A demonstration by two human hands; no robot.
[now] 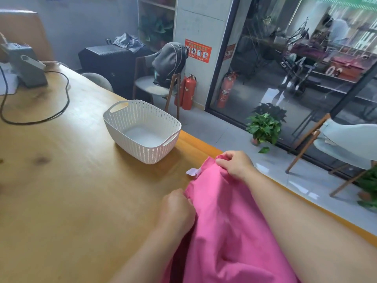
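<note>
Fingers [222, 160] of left hand [177, 209] and right hand [236, 164] pinch pink cloth [224, 225] edge.
Cloth on table [71, 190]; white basket [130, 146] near.

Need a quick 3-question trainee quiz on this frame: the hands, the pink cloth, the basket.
1. True or false: the white basket on the table holds folded clothes.
2. Which grips the pink cloth? A) left hand only B) right hand only C) both hands
3. What small white thing sticks out from the cloth's edge between the hands?
Key: 1 false, nothing shows inside it; 2 C; 3 a tag.
</note>
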